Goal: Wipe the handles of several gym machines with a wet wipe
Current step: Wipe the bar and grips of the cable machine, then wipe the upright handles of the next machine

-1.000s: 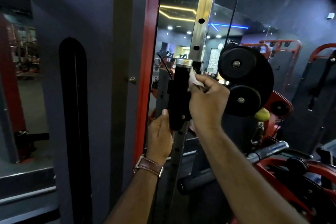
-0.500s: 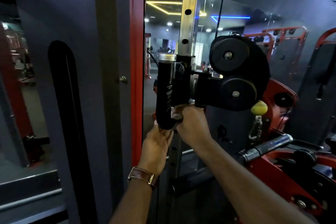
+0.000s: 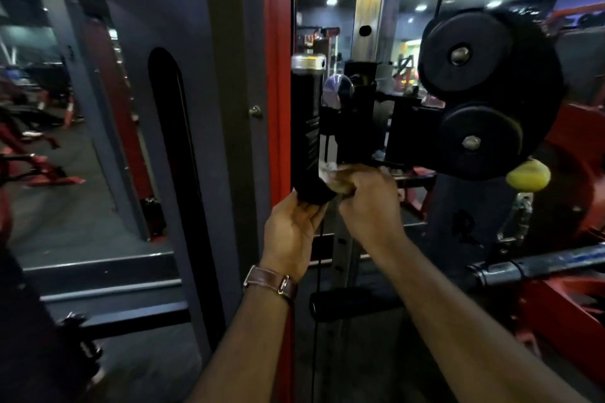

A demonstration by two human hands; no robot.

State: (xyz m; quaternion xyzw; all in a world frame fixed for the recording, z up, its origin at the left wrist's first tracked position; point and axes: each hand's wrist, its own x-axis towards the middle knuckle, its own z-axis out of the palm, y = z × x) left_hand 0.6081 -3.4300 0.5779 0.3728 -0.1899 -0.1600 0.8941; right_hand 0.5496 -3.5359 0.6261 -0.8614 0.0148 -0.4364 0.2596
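While hands (image 3: 291,226) grip it, handle (image 3: 306,127) stands upright.

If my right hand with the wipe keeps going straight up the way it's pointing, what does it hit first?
Most likely the black bracket directly above the right hand, which holds the wet wipe beside the bottom of the black handle. Depth is unclear, so the hand might pass in front of it.
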